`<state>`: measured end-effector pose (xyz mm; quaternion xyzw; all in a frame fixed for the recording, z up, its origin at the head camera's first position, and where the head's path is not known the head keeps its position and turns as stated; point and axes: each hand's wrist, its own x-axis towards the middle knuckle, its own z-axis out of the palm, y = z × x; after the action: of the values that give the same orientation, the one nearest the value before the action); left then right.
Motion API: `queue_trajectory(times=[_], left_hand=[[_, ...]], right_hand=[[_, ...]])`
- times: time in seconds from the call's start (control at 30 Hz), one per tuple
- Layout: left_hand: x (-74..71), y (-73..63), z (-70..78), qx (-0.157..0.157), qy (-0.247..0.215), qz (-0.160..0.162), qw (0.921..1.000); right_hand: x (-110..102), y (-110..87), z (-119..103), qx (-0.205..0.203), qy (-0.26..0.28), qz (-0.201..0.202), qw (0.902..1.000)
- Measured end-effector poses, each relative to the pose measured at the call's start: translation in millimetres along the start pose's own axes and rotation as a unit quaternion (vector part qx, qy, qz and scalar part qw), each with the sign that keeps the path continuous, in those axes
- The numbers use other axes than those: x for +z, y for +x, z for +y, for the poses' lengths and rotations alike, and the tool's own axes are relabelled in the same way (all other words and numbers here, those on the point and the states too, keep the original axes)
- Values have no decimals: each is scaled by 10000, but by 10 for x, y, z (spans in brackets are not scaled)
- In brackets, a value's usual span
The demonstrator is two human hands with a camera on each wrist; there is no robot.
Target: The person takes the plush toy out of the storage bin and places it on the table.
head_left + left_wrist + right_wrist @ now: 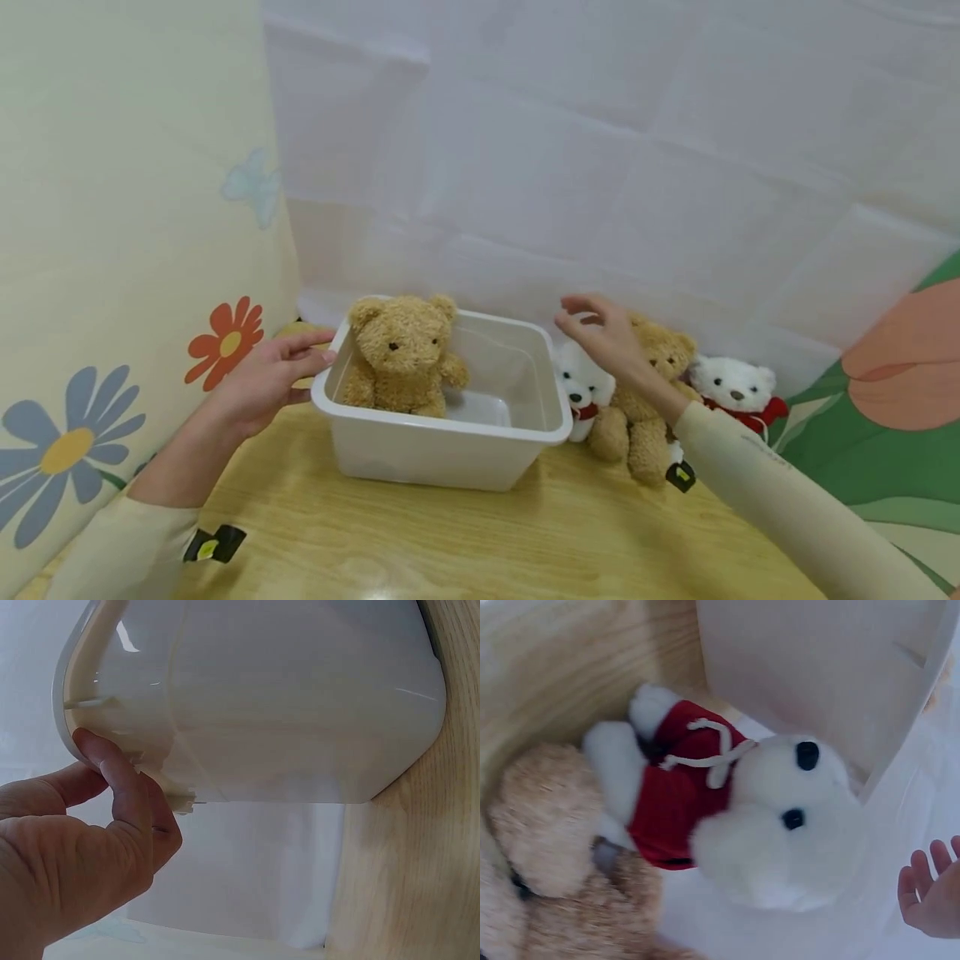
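Observation:
A white plastic tub (435, 454) stands on the wooden table with a curly tan teddy bear (405, 346) sitting upright in its left part. At the tub's left end my left hand (255, 383) pinches the rim, its fingertips tucked under the lip in the left wrist view. My right hand (607, 337) hovers with nothing in it, fingers loosely bent, above a white teddy bear (780, 847). That bear wears a red hoodie (686, 787) with white cords and sits against the tub's right side.
Right of the tub, a second tan teddy bear (648, 417) leans beside the white one, partly behind my right forearm. Farther right sits another white bear (731, 383) in red. A white cloth (525, 167) hangs behind, and flower-printed panels (97, 250) flank the wooden table (420, 533).

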<state>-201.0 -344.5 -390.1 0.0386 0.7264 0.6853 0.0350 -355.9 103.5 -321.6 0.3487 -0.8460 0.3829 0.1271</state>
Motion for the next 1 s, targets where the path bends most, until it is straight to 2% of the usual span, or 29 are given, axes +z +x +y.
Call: queue_trajectory(times=[0.13, 0.23, 0.37, 0.53, 0.67, 0.83, 0.93, 1.0], left_hand=[[16, 10, -18, -35, -47, -8, 10000], [30, 14, -31, -63, -90, -23, 9999], [27, 14, -25, -21, -108, -38, 9999], [-16, -11, -29, 7, -140, 20, 9999], [-30, -41, -59, -53, -189, 9, 9998], [-13, -34, -67, -12, -258, -31, 9997], [4, -23, -61, 0, -252, -8, 9997], [17, -18, -61, -21, -251, -1, 9997]], right_hand=[[125, 206, -91, -358, -279, -409, 9981], [210, 353, -191, -376, -410, -757, 9956], [356, 573, -360, -362, -343, -1055, 9932], [615, 873, -581, -542, -203, -1463, 9875], [807, 1038, -732, -500, -214, -2113, 9759], [1000, 1160, -846, -428, -500, -2973, 9525], [1111, 1207, -850, -484, -591, -3274, 9418], [1170, 1215, -844, -507, -650, -3352, 9385]])
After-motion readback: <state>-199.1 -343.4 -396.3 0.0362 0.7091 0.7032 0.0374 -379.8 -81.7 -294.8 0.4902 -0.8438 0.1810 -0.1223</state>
